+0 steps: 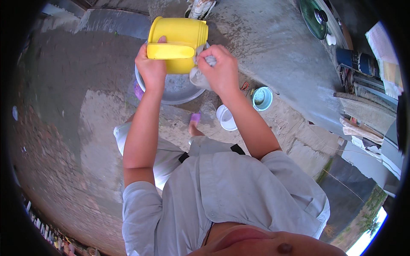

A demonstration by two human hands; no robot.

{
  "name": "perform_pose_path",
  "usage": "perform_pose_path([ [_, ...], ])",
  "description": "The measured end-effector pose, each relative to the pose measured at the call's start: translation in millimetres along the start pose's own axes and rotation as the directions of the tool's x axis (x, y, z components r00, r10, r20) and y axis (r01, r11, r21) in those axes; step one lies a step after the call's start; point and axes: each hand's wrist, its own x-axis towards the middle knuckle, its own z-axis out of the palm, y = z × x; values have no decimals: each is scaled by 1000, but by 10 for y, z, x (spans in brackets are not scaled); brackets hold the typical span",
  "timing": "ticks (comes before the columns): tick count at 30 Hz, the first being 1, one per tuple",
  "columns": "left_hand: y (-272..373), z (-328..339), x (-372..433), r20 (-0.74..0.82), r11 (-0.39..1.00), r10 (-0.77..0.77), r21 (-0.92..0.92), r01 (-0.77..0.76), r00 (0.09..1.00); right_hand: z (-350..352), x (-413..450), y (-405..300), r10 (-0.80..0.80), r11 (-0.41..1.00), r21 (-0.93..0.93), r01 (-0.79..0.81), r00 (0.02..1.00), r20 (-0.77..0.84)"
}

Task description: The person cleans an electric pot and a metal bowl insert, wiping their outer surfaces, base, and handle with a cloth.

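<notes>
A yellow plastic pitcher [179, 30] with a broad handle [171, 51] lies on its side in the air above a round metal basin [189, 97]. Around its left end, by the rim, my left hand [152, 65] grips it, with the thumb reaching behind the handle. At the stepped right end, my right hand [221, 64] pinches a wet grey cloth [199, 78] against or close to the pitcher; the exact contact is hidden by the fingers. Cloudy, sudsy water [179, 84] shows in the basin below.
On the concrete right of the basin stand a white plastic bucket [226, 118] and a light-blue plastic tub [266, 98]. A glass pot lid [312, 19] sits at the upper right. Bricks [41, 153] pave the ground at left. My foot wears a purple slipper [195, 117].
</notes>
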Motion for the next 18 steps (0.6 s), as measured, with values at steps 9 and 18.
perform_pose_path([
  [9, -51, -31, 16, 20, 996, 60, 63, -61, 998, -33, 230, -18, 23, 998, -60, -22, 1000, 16],
  [18, 57, -3, -32, 15, 996, 76, 45, -76, 997, -55, 380, 3, 91, 996, 21, -91, 996, -9],
])
